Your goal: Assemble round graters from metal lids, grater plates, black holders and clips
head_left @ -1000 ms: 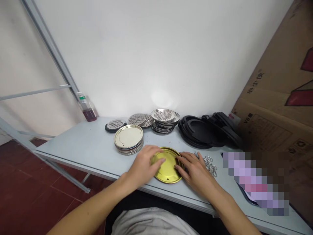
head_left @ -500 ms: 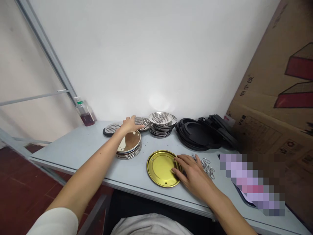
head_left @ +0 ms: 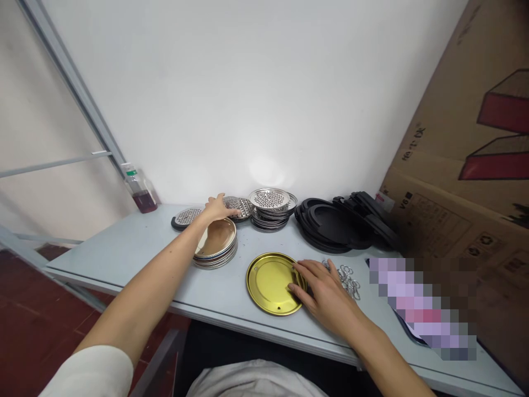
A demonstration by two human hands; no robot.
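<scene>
At the back of the table, my left hand (head_left: 220, 209) reaches over flat metal graters, fingers and thumb apart. Its thumb lies by a coarse grater (head_left: 243, 207); whether the fingertips press on it I cannot tell. Left of the hand is a black-edged round grater (head_left: 187, 216). Below the wrist stands a stack of round metal lids (head_left: 219, 242), the top one shiny. A gold-coloured round lid or shallow tray (head_left: 270, 284) lies flat in front of me. My right hand (head_left: 320, 284) rests with loosely spread fingers over its right rim.
Round grater discs (head_left: 269, 201) are piled near the wall. Black plastic round parts (head_left: 330, 225) are stacked to their right. Small metal rings (head_left: 351, 286) lie beyond my right hand. A bottle of dark red liquid (head_left: 142, 196) stands back left, and a large cardboard box (head_left: 450, 182) at right.
The whole view has shifted slightly. Both hands stay in nearly the same places, the left by the graters and the right on the gold lid.
</scene>
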